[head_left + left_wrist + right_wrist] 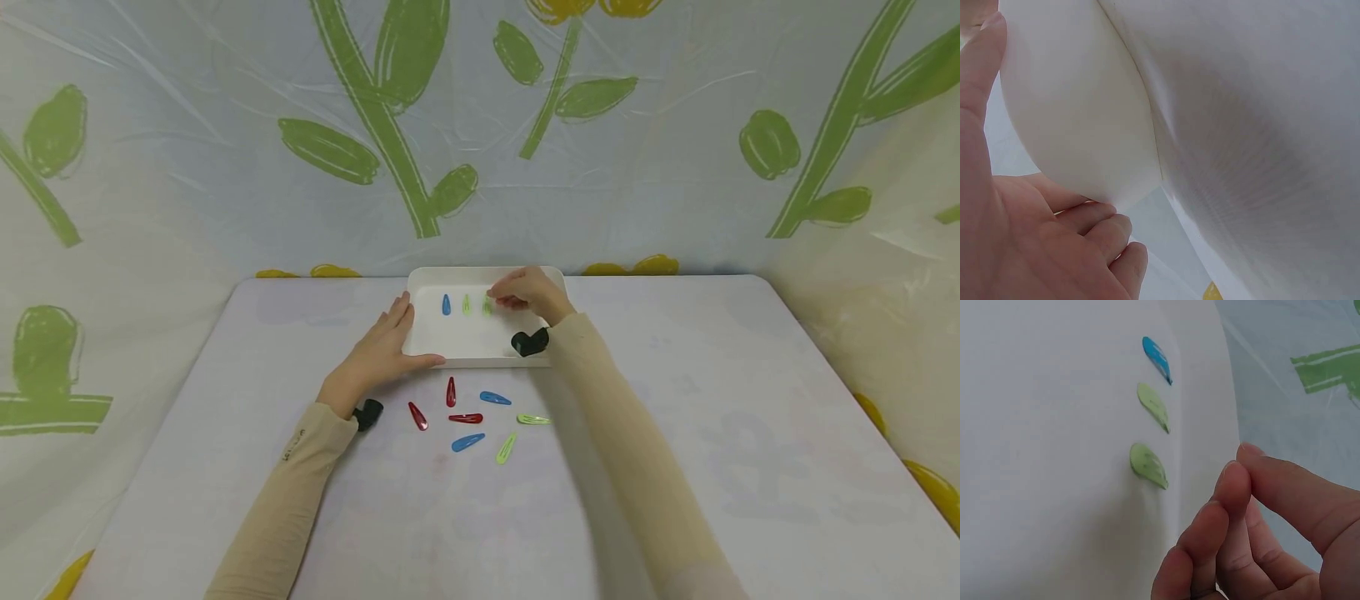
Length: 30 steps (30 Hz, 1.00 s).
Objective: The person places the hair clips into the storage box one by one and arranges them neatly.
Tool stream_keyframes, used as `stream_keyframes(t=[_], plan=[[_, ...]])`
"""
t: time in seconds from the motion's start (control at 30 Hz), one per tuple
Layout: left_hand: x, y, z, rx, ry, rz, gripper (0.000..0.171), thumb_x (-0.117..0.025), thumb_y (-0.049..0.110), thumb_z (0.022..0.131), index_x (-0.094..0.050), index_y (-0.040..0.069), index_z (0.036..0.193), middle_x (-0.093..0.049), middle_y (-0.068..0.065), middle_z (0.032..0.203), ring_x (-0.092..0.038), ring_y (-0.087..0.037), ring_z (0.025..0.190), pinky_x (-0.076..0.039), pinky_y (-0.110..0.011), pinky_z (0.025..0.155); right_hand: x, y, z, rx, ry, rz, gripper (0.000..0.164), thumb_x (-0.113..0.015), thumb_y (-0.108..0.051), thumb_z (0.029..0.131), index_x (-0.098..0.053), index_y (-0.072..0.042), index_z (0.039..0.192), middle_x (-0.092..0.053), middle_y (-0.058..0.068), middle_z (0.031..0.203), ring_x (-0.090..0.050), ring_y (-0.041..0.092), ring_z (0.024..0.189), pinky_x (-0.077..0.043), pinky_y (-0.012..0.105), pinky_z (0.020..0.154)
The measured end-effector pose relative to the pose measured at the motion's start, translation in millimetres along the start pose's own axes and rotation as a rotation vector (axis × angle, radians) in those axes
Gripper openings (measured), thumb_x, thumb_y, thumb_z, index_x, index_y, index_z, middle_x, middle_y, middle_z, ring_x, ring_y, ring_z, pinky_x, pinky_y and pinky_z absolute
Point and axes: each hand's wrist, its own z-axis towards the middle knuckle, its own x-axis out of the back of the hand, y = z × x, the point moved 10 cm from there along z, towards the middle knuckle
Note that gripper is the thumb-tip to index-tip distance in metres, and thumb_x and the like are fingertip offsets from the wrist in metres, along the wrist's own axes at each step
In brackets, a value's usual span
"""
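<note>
My left hand (380, 344) lies at the near left corner of a white tray (480, 362), its fingers along the left side and its thumb at the front wall. In the left wrist view, fingertips (1107, 219) touch the tray wall (1079, 106). Inside the tray, a blue hair clip (1157, 359) and two green hair clips stand in a row, the middle one (1152, 406) beside the rightmost (1147, 465). Close to that rightmost clip hovers my right hand (534, 293), its fingers loosely bent and thumb near the index finger. Nothing shows between them.
On the table in front of the tray lie three red hair clips, one (466, 418) sideways, two blue ones, the nearer (468, 442) tilted, and two green ones, one (506, 448) nearest me. A leaf-patterned sheet (480, 192) hangs behind the table.
</note>
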Motion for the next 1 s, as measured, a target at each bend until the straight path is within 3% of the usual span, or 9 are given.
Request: stream_keyframes(t=[0.17,0.3,0.4,0.53,0.7,0.83,0.93,1.0], plan=[[-0.1,0.7,-0.5,0.001,0.0,-0.003,0.116,-0.069,0.064,0.083,-0.009,-0.004,0.156,0.006,-0.013,0.166,0.0,-0.032,0.151,-0.009,-0.048,0.122,-0.8,-10.4,-11.3,0.045,-0.02,-0.033,0.024,-0.075,-0.016,0.09,-0.071,0.004,0.103,-0.066,0.004,0.077,-0.061,0.029,0.085,-0.053,0.035,0.085],[-0.1,1.0,-0.8,0.005,-0.002,-0.013,0.116,-0.069,0.063,0.083,-0.009,-0.004,0.157,0.006,-0.013,0.166,0.0,-0.034,0.151,-0.009,-0.049,0.122,-2.0,-21.0,-26.5,0.094,-0.037,-0.079,0.033,-0.072,-0.021,0.093,-0.068,0.007,0.108,-0.066,0.005,0.077,-0.06,0.037,0.095,-0.054,0.033,0.086],[0.4,1.2,-1.0,0.002,0.0,-0.015,0.116,-0.07,0.063,0.083,-0.009,-0.003,0.157,0.005,-0.014,0.166,-0.001,-0.034,0.151,-0.009,-0.049,0.122,-3.0,-29.5,-38.6,0.139,-0.043,-0.09,0.029,-0.071,-0.023,0.093,-0.068,0.005,0.102,-0.065,0.005,0.076,-0.061,0.037,0.093,-0.054,0.033,0.084],[0.9,1.2,-1.6,0.006,0.0,-0.019,0.116,-0.069,0.064,0.083,-0.009,-0.003,0.157,0.005,-0.013,0.166,-0.001,-0.034,0.151,-0.009,-0.049,0.122,-3.3,-38.5,-53.2,0.197,-0.044,-0.096,0.022,-0.07,-0.023,0.094,-0.068,-0.001,0.092,-0.066,0.006,0.075,-0.061,0.036,0.087,-0.054,0.041,0.089],[0.5,0.7,-1.9,0.005,-0.003,-0.022,0.117,-0.069,0.065,0.083,-0.008,-0.003,0.157,0.006,-0.013,0.166,0.0,-0.034,0.151,-0.008,-0.049,0.122,-2.8,-44.7,-70.3,0.262,-0.03,-0.137,0.022,-0.07,-0.024,0.094,-0.069,-0.003,0.092,-0.067,0.009,0.077,-0.062,0.038,0.087,-0.052,0.049,0.091],[-0.7,0.5,-1.7,-0.002,-0.005,-0.02,0.118,-0.069,0.064,0.083,-0.007,-0.003,0.157,0.007,-0.013,0.166,0.001,-0.032,0.152,-0.007,-0.048,0.122,-1.7,-46.8,-84.3,0.311,-0.011,-0.183,0.021,-0.07,-0.024,0.094,-0.068,-0.003,0.092,-0.068,0.011,0.078,-0.062,0.041,0.087,-0.055,0.038,0.079],[-0.2,1.3,-1.8,-0.008,-0.002,-0.018,0.117,-0.069,0.063,0.083,-0.007,-0.004,0.156,0.007,-0.013,0.166,0.001,-0.031,0.152,-0.006,-0.048,0.122,-1.3,-46.5,-96.1,0.337,-0.011,-0.201,0.021,-0.07,-0.024,0.094,-0.069,-0.003,0.092,-0.069,0.013,0.079,-0.063,0.034,0.08,-0.053,0.032,0.074],[0.8,2.5,-2.2,-0.01,0.001,-0.016,0.117,-0.069,0.063,0.083,-0.008,-0.004,0.156,0.007,-0.013,0.166,0.001,-0.03,0.152,-0.006,-0.047,0.123,-1.4,-45.1,-103.4,0.343,-0.017,-0.214,0.021,-0.07,-0.024,0.094,-0.069,-0.003,0.092,-0.069,0.014,0.08,-0.063,0.028,0.077,-0.052,0.034,0.076]])
